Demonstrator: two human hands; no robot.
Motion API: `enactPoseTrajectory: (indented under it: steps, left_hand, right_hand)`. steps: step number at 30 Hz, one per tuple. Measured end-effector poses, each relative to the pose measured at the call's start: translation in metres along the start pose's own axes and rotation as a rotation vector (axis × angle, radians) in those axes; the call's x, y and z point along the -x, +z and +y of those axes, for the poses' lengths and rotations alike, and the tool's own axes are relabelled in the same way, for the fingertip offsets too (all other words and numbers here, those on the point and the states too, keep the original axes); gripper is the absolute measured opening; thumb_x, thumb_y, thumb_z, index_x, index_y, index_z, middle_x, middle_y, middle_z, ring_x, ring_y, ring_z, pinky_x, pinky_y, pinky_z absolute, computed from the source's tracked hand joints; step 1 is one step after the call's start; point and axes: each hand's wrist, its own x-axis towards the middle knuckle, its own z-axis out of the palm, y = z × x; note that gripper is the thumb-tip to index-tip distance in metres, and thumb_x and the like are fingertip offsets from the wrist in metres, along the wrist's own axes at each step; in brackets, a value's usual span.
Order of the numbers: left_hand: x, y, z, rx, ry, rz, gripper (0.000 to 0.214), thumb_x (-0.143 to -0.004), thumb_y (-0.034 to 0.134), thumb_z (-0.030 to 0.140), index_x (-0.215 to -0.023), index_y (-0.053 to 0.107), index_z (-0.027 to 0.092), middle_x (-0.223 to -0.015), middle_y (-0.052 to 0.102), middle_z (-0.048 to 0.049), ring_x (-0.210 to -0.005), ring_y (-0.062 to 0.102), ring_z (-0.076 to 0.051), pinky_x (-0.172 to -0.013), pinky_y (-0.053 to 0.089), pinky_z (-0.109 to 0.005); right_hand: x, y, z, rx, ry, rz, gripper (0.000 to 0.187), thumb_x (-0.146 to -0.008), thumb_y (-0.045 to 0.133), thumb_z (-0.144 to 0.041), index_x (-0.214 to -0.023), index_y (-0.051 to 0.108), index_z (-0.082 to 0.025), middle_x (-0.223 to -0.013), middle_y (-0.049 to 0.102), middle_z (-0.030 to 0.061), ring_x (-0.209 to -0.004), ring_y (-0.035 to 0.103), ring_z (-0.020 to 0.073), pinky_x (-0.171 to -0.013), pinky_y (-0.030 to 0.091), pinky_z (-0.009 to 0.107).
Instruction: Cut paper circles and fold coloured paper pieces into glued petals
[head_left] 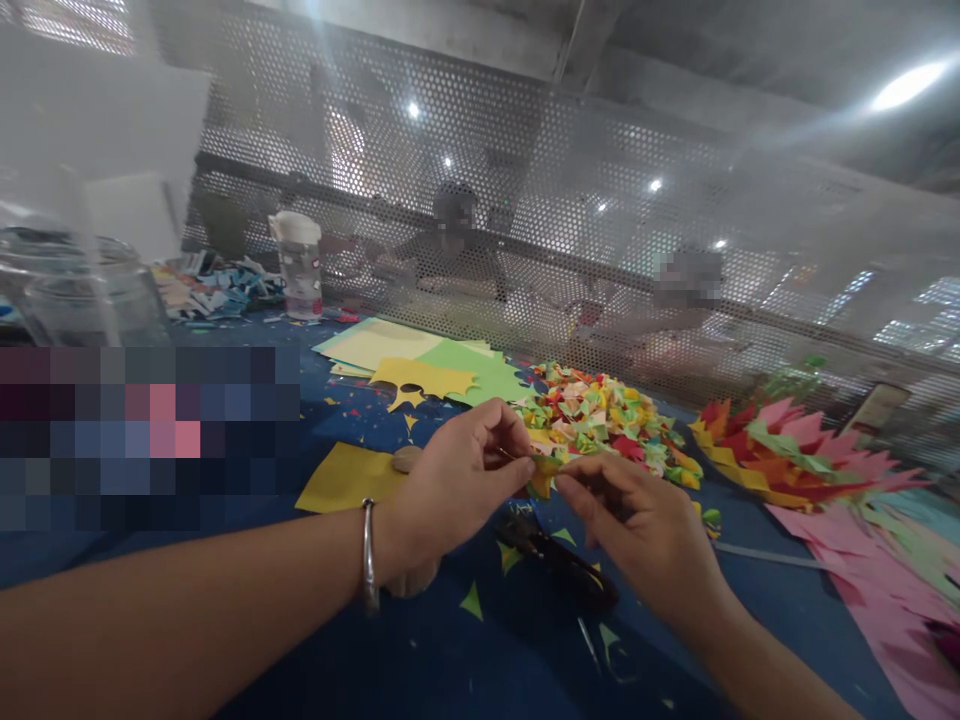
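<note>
Both hands meet over the middle of the table in the head view. My left hand [461, 475], a silver bangle at its wrist, pinches one side of a small yellow-green paper piece [543, 482]. The fingertips of my right hand [645, 515] close on its other side. Just behind lies a heap of small folded paper pieces [600, 415] in red, yellow, green and pink. Below the hands rests a black-handled tool [562, 568], its exact kind unclear. A square yellow paper sheet [341, 478] lies left of my left hand, next to a partly hidden round object [406, 459].
Stacked pale yellow and green sheets [390, 345] and a cut yellow sheet [431, 376] lie further back. At right are a layered paper flower [795, 450] and pink sheets [844, 570]. A bottle [300, 265] and glass jar [90, 290] stand left. A perforated screen [525, 200] stands behind, people beyond it.
</note>
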Motion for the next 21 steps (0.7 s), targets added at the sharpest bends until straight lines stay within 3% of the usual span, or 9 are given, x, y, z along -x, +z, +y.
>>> enactPoseTrajectory:
  steps: [6,14,21]
  left_hand:
    - [0.006,0.0017,-0.0003,-0.067,0.07,-0.039,0.012,-0.079,0.06,0.017,-0.084,0.05,0.02,-0.078,0.056,0.0025,-0.071,0.055,-0.011,-0.065,0.045,-0.024]
    - [0.0023,0.0014,-0.0004,-0.002,-0.106,-0.049,0.023,-0.073,0.065,0.02,-0.091,0.05,0.02,-0.082,0.058,0.0003,-0.068,0.058,-0.012,-0.062,0.047,-0.025]
    - [0.0014,0.0011,0.0017,0.054,-0.14,-0.037,0.029,-0.067,0.067,0.017,-0.089,0.049,0.02,-0.078,0.058,0.0009,-0.071,0.055,-0.013,-0.063,0.045,-0.025]
  right_hand:
    - [-0.0015,0.001,0.0038,-0.047,0.024,-0.05,0.02,-0.09,0.058,-0.037,-0.08,0.062,-0.02,-0.058,0.053,-0.0046,-0.046,0.052,0.0105,-0.047,0.042,0.024]
    - [-0.0007,0.001,0.0036,-0.023,0.029,-0.088,0.018,-0.09,0.057,-0.033,-0.079,0.061,-0.02,-0.064,0.055,-0.0026,-0.049,0.053,0.0105,-0.048,0.043,0.024]
    - [0.0008,0.003,0.0051,-0.051,0.074,-0.142,0.019,-0.091,0.055,-0.033,-0.078,0.058,-0.02,-0.062,0.054,-0.0034,-0.048,0.052,0.0101,-0.046,0.043,0.023]
